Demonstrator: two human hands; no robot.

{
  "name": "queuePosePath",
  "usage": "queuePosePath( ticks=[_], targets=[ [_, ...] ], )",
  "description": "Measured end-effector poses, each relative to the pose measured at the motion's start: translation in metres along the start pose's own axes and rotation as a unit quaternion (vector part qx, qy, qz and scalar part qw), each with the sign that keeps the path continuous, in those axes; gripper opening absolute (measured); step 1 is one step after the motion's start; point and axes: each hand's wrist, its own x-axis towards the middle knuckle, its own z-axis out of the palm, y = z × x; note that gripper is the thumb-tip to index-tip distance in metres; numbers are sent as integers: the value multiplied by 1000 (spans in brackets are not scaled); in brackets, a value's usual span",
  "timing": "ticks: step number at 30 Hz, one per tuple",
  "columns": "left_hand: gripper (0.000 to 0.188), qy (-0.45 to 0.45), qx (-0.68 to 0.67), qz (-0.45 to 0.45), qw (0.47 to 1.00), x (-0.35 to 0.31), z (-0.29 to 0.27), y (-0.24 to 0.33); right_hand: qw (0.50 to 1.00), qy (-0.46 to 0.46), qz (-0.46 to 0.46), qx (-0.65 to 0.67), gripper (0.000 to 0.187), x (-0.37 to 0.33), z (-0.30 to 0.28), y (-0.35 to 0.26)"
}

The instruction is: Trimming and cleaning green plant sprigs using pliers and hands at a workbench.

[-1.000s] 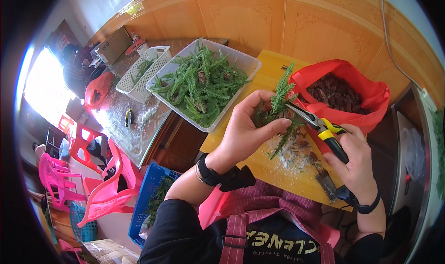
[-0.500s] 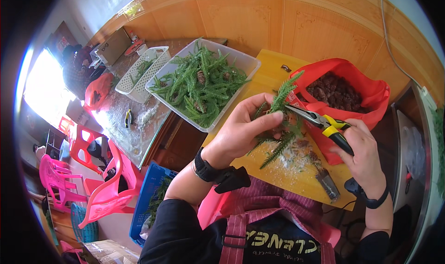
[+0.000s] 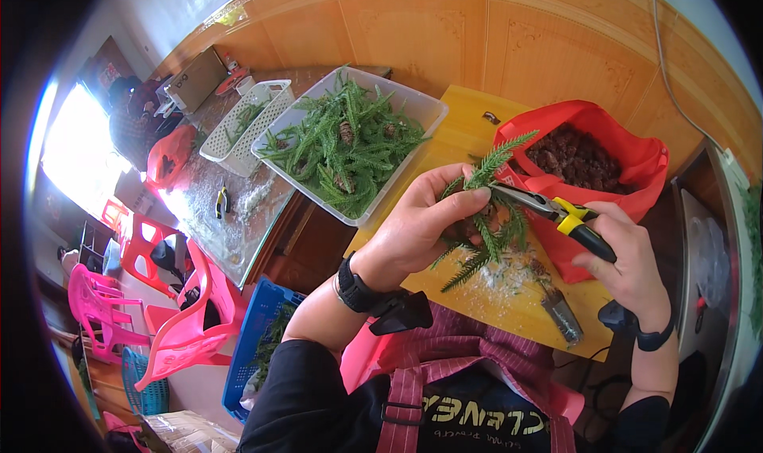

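Note:
My left hand (image 3: 445, 211) pinches a green artificial pine sprig (image 3: 502, 234) between thumb and fingers, above the yellow tabletop. One frond points up and right, others hang below the fingers. In my right hand (image 3: 628, 250) is a pair of needle-nose pliers (image 3: 584, 230) with black and yellow handles. Its jaws reach the sprig beside my left thumb; what exactly they grip there is too small to tell. Below, white flakes (image 3: 509, 278) are scattered on the table. A brush with a dark block-like handle (image 3: 561, 314) lies beside them.
Behind my left hand stands a clear bin (image 3: 433, 115) of pine sprigs and cones. A white basket (image 3: 218, 155) and a second pair of pliers (image 3: 222, 203) are further left. A red bag (image 3: 648, 163) holds brown cones. Pink chairs (image 3: 191, 326) and a blue crate (image 3: 246, 350) stand left.
The sprig has turned, its upper frond leaning further right and its lower fronds shifting. My right hand and the pliers have moved slightly right and down.

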Motion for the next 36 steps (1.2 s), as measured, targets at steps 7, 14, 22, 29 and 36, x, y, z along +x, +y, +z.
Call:
queuePosePath(
  ticks=[7,14,22,29,36],
  targets=[
    [29,-17,-30,-8,999,1,-3,-4,999,12,-27,14,40,0,9,3],
    [25,-13,-56,20,998,2,-3,-6,998,32,-52,-25,34,2,10,1],
    [15,36,68,88,993,1,6,-4,995,-11,82,47,26,-4,0,-18],
    [15,35,59,14,998,2,-7,-9,983,-93,151,42,32,2,-16,-23],
    [29,31,12,-8,999,-1,-6,-11,978,-79,118,151,35,-4,1,-4]
  ],
)
